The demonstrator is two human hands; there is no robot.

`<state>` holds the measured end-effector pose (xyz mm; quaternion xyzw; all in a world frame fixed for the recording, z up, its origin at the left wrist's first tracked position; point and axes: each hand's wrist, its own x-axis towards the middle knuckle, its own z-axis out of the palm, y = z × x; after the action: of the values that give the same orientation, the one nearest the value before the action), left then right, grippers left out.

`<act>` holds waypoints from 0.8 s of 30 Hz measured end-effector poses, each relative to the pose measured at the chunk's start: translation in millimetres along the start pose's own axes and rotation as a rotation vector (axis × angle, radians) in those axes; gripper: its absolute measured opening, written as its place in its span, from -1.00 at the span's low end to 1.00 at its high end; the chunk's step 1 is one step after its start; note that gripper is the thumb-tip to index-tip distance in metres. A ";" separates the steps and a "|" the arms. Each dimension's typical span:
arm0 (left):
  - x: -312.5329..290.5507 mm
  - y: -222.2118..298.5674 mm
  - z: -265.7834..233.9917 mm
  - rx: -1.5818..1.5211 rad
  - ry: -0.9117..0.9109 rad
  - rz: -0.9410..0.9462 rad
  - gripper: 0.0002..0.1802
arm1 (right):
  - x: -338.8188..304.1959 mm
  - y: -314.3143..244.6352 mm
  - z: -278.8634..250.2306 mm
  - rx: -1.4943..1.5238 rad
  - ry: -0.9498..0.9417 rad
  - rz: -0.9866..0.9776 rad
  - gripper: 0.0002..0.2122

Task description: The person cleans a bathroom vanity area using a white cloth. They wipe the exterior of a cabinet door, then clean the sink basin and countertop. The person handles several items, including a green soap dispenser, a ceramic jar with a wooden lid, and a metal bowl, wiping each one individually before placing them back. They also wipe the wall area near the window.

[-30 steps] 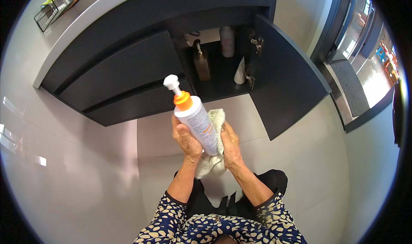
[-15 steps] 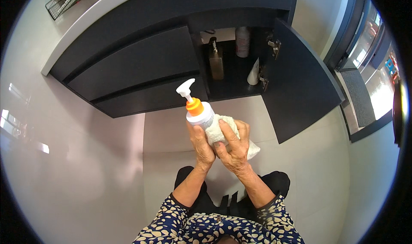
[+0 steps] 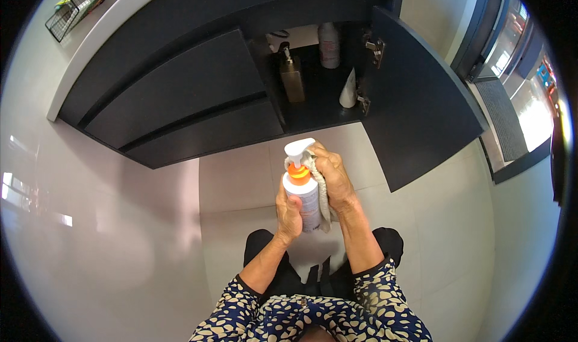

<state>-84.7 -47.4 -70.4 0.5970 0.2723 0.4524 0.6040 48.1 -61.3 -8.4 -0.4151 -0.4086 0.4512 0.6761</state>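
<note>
My left hand (image 3: 289,215) wraps around a white bottle (image 3: 308,206) between my hands, its tilted long axis running near to far, pump (image 3: 298,151) at the far end; my right hand (image 3: 335,179), fingers bent over a pale cloth (image 3: 324,205), is nearer the pump.

We take this for a room in a home, perhaps a bathroom or a kitchen; we can't tell which. We see a dark fitted cabinet (image 3: 174,89) under a white-edged bench (image 3: 102,41), a brown pump bottle (image 3: 292,82) and a white tube (image 3: 348,92) inside, pale floor tiles (image 3: 454,221), and a dark-framed doorway (image 3: 481,35) beside a grey ribbed mat (image 3: 503,119).
</note>
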 end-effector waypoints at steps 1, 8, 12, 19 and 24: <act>4.5 3.2 0.3 0.023 0.038 0.025 -0.04 | 0.4 1.6 4.3 -0.023 0.025 -0.032 -0.65; 22.7 -13.2 -23.1 -0.007 0.154 0.029 -0.30 | -17.0 14.2 45.3 -0.831 0.199 -0.569 -0.59; 19.8 -23.4 -21.1 -0.019 0.145 0.054 -0.40 | -26.2 20.3 56.2 -1.067 0.154 -0.645 -0.50; 17.9 12.4 -6.9 -0.152 0.061 0.032 -0.26 | -16.9 20.8 32.3 -0.473 0.251 -0.334 -0.50; 14.7 11.0 -10.2 -0.161 0.097 0.009 -0.21 | -10.7 39.2 19.6 -0.254 0.139 -0.009 -0.51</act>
<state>-89.6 -31.1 -58.1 0.5249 0.2614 0.5038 0.6343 16.6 -58.0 -40.4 -0.5257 -0.4162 0.3632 0.6469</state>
